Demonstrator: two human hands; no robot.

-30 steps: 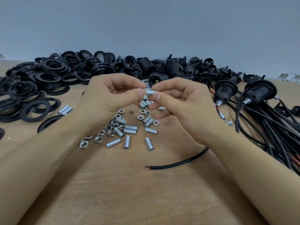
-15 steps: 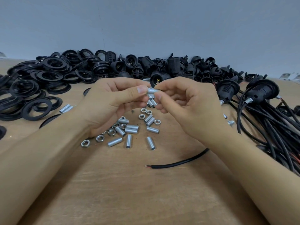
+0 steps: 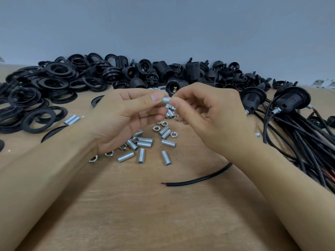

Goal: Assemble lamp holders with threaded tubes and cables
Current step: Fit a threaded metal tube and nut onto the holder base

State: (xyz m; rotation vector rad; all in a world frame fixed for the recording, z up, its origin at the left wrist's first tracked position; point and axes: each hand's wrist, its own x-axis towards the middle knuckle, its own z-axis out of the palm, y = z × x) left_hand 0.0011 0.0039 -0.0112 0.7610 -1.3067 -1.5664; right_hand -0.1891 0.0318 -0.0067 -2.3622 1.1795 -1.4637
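we see a short silver threaded metal tube (image 3: 165,101) held up above the wooden tabletop (image 3: 163,214), between the two hands. it is small, shiny, with fine ridges, and only a short part of it shows. the left hand (image 3: 125,116) pinches one end with the thumb and the curled fingers (image 3: 137,96). the right hand (image 3: 210,115) pinches the other end with its thumb and first finger, and its other fingers are loosely bent. whether a nut sits on the tube there we cannot tell.

under the hands, loose silver threaded tubes (image 3: 145,142) lie scattered on the tabletop, mixed with small silver hex nuts (image 3: 156,128). one more pair of silver tubes (image 3: 71,119) lies apart at the left, just beside the rings.

nearer to us, one loose black cable (image 3: 199,179) lies on the tabletop, with thin bare wires at its cut end. at the right, two black lamp holders with cables already fitted (image 3: 290,100) lie on a bundle of black cables (image 3: 308,142).

at the far left is a heap of flat black plastic rings (image 3: 36,98). along the grey wall (image 3: 163,24) is a pile of black plastic lamp holder bodies (image 3: 181,73). these are in piles directly on the tabletop.
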